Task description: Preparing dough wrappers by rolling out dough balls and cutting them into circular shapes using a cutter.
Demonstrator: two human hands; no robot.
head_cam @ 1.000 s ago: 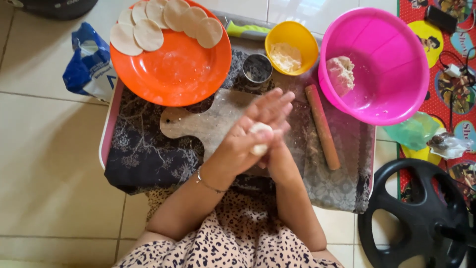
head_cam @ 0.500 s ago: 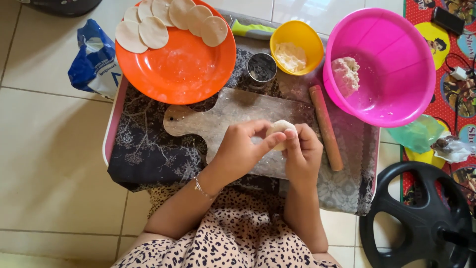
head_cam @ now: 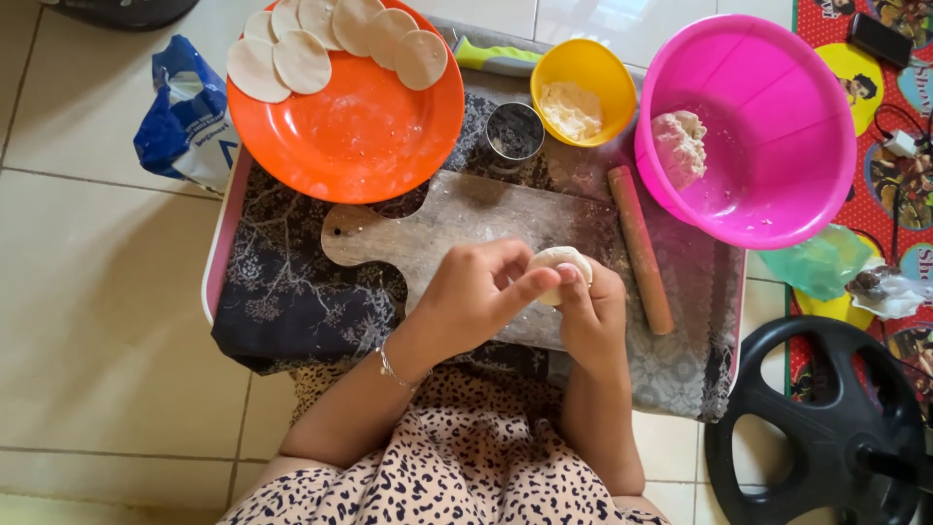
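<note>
Both hands, the left hand (head_cam: 476, 297) and right hand (head_cam: 593, 311), have dropped onto the wooden board (head_cam: 466, 219), fingers now clamped on the dough ball (head_cam: 559, 267), pinching it.

A small, pale ball of dough (head_cam: 559, 262), rounded and smooth on top, held between my left hand (head_cam: 476, 297) and right hand (head_cam: 593, 311) above the floured wooden board (head_cam: 457, 219), my fingertips pressed around its sides.

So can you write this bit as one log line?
left hand: on dough ball | right hand: holds dough ball | over board
</note>
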